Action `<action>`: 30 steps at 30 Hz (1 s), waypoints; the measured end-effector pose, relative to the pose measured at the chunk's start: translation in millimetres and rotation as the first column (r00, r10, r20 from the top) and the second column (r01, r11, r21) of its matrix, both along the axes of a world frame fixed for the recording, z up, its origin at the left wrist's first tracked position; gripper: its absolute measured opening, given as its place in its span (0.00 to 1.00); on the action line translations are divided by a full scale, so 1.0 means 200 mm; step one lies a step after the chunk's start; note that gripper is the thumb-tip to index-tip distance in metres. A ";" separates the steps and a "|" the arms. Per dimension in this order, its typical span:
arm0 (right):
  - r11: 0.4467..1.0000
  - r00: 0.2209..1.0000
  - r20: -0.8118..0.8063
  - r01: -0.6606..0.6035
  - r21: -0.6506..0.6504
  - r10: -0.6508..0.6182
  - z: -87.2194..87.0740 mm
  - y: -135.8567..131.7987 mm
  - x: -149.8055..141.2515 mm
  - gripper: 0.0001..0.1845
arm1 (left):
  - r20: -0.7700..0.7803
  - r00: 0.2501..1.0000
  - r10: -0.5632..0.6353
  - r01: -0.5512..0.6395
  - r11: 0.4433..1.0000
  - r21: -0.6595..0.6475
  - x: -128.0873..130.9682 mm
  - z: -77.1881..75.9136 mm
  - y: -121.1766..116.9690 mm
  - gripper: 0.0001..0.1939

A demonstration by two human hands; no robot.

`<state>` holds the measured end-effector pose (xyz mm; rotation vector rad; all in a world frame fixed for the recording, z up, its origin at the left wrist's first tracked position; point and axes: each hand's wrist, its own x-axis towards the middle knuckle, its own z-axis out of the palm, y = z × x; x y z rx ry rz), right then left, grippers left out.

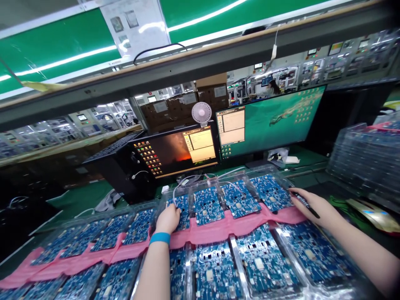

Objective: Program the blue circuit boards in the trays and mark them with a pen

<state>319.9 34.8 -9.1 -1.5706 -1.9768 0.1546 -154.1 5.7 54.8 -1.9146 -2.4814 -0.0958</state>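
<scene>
My left hand (pixel 168 219), with a blue wristband, rests with curled fingers on a blue circuit board (pixel 180 209) in the back row of a clear plastic tray (pixel 237 260). A white cable runs to that board. My right hand (pixel 309 206) lies at the tray's right end beside another blue board (pixel 271 192) and grips a black pen (pixel 308 204). A pink foam strip (pixel 218 231) runs across between the two rows of boards. More blue boards (pixel 265 262) fill the front row.
Two monitors (pixel 184 151) (pixel 268 118) stand behind the tray, with a small white fan (pixel 201 112) above them. A stack of clear trays (pixel 365 162) sits at the right. A gold mouse (pixel 375 214) lies near my right forearm. Another tray of boards (pixel 93 237) is to the left.
</scene>
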 end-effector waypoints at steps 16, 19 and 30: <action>0.999 1.000 -0.001 0.010 -0.033 -0.010 0.03 -0.01 -0.01 0.23 | 0.147 0.989 -0.026 0.013 0.996 0.087 -0.02 -0.04 0.01 0.10; 0.999 1.000 -0.002 -0.007 -0.033 0.007 0.04 -0.02 -0.01 0.23 | 0.152 0.988 -0.028 0.015 0.996 0.088 -0.03 -0.04 0.01 0.10; 1.000 1.000 -0.004 0.007 -0.030 -0.007 0.05 -0.02 -0.01 0.22 | 0.157 0.988 0.001 -0.012 0.998 0.067 -0.03 -0.04 0.01 0.10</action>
